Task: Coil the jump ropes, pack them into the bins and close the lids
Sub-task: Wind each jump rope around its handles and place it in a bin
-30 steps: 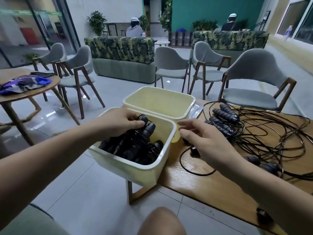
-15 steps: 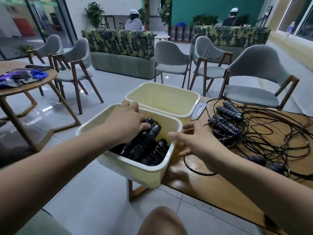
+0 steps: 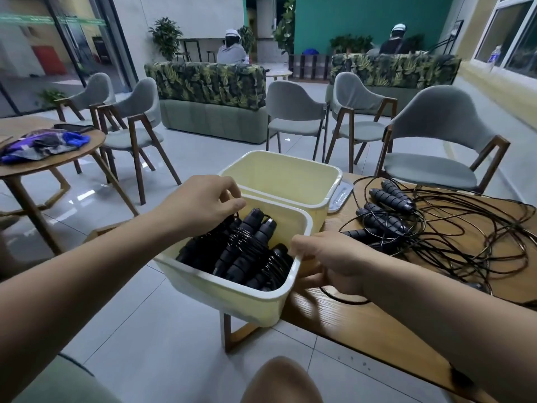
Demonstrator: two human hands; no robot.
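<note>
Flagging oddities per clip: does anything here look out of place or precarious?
Yes. The near bin, full of coiled ropes, hangs mostly past the table end over bare floor; the right hand grips its rim. It looks ready to tip. Uncoiled ropes lie tangled on the table.

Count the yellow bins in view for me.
2. The near bin overhangs the table edge and holds coiled ropes; the right hand grips its rim. The far bin sits just behind it, with nothing visible inside.
</note>
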